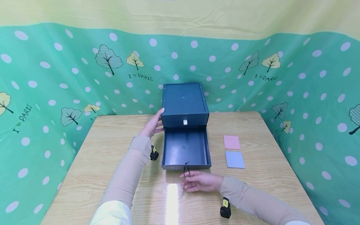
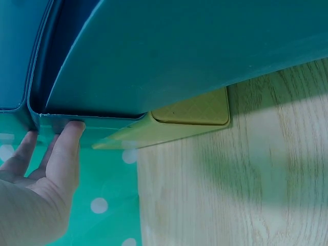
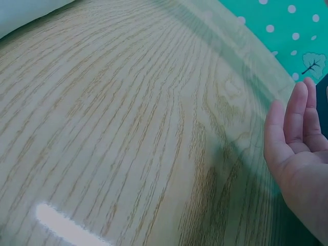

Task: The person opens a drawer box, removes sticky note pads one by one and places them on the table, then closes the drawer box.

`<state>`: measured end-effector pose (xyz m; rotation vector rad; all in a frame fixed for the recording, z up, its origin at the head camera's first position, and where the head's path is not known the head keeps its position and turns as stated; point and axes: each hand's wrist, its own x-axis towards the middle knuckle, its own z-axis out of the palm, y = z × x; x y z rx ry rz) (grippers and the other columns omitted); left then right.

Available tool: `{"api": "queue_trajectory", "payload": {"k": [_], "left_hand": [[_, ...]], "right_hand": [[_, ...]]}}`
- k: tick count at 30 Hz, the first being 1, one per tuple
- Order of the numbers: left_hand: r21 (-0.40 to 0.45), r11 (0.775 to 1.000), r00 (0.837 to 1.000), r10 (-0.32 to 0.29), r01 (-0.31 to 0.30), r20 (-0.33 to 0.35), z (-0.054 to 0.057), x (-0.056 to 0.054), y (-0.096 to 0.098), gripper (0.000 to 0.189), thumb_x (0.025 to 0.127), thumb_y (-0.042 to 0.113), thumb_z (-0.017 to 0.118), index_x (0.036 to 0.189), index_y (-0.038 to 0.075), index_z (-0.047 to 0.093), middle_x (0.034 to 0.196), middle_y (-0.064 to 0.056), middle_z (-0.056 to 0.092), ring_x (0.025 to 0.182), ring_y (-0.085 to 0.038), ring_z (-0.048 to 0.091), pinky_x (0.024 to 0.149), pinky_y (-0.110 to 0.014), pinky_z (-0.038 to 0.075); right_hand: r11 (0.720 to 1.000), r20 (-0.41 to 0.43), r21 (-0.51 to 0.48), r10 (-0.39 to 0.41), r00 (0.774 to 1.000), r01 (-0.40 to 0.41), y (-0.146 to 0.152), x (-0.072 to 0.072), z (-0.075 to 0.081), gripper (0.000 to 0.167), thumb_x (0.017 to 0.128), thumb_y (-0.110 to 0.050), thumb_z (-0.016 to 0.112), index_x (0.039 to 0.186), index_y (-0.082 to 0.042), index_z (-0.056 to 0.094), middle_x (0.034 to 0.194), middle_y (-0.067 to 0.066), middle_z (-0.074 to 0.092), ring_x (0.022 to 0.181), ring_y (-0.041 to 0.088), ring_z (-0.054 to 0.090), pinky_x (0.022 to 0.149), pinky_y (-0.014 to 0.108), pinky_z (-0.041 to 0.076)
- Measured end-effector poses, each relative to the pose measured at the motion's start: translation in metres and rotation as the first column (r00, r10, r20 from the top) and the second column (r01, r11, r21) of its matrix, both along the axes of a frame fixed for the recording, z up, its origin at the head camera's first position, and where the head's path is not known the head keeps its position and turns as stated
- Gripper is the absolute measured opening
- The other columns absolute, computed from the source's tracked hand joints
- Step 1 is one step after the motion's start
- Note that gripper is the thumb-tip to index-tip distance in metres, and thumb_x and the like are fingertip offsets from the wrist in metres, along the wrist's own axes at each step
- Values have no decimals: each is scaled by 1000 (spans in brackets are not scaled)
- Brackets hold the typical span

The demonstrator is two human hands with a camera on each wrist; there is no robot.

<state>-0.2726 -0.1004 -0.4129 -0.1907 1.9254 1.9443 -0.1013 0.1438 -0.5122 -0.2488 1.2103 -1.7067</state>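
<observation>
A dark blue two-drawer box [image 1: 184, 98] stands at the back of the table. Its upper drawer front carries a white knob [image 1: 185, 122]; the lower drawer [image 1: 185, 150] is pulled out and bare inside. My left hand [image 1: 153, 125] rests against the box's left side, its fingers extended along the edge, as the left wrist view also shows. At the lower drawer's front, my right hand [image 1: 201, 181] has its index finger hooked through a thin black cord loop [image 1: 184, 170]. The other fingers of this right hand [image 3: 300, 138] are loosely bent; the loop is hidden in the right wrist view.
Right of the drawer lie a pink square [image 1: 232, 142] and a light blue square [image 1: 234, 159]. A yellowish piece with a quilted pattern [image 2: 197, 107] shows beside the box in the left wrist view. A patterned green curtain [image 1: 180, 62] surrounds the wood-grain table [image 1: 112, 140].
</observation>
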Motion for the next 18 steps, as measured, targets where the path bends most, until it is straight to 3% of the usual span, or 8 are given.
{"api": "queue_trajectory", "payload": {"k": [10,18], "left_hand": [[-2,1000,1000,9,-9,1,-1,1,-1,82,89,63,46,151,15,22,154,-14,25,138,-34,31,109,-48,34],[-20,1000,1000,2,-2,9,-1,1,-2,90,85,68,49,152,18,18,155,-12,23,138,-32,32,109,-47,35]], "right_hand": [[1000,-24,-7,15,1000,-16,1,-2,3,47,98,-14,45,138,9,34,104,-4,65,97,10,60,101,37,44],[999,-31,-29,21,999,-22,3,-5,10,31,99,-13,45,128,-5,51,104,-5,66,95,9,61,99,36,45]]}}
